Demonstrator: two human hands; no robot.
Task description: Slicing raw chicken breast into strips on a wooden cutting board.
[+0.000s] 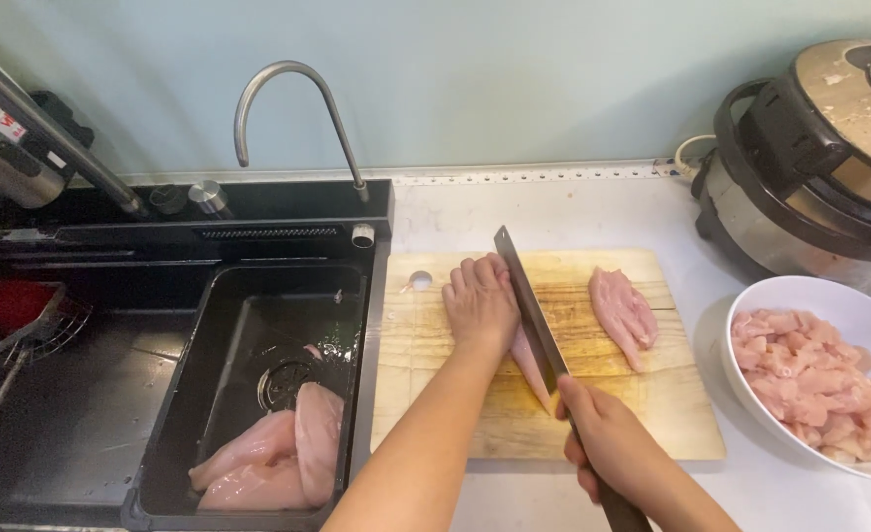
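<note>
Right grip (603, 443) is clenching the knife (532, 307) handle; left hand (480, 300) is pressing flat on a raw chicken strip (531, 366) lying mid cutting board (553, 394), blade alongside its knuckles.

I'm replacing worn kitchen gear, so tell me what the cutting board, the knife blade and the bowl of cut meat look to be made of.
Cutting board: probably wood or bamboo, going by the pale tan grain lines; matte, stained and scored.
Knife blade: looks like steel, grey with a dull sheen.
Bowl: smooth glossy white, probably ceramic, though melamine can't be ruled out.
</note>
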